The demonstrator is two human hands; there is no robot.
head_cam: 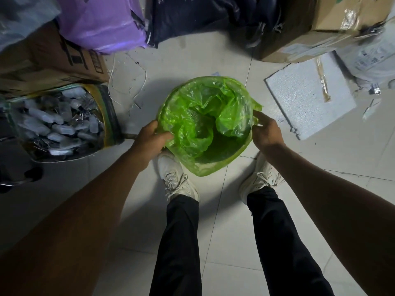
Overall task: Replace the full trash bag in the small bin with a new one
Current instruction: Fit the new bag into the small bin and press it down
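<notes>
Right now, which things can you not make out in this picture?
- Small bin: head view, its walls and floor are covered by the green bag.
- Left hand and right hand: fingertips hidden in plastic.
- Sack of clear bottles: dim, labels unreadable.
- Cardboard box: cut by the frame edge.

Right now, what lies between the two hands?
In the head view, only the green bag lining the bin lies between the left hand and right hand, each holding the bag's edge at the rim.
</notes>
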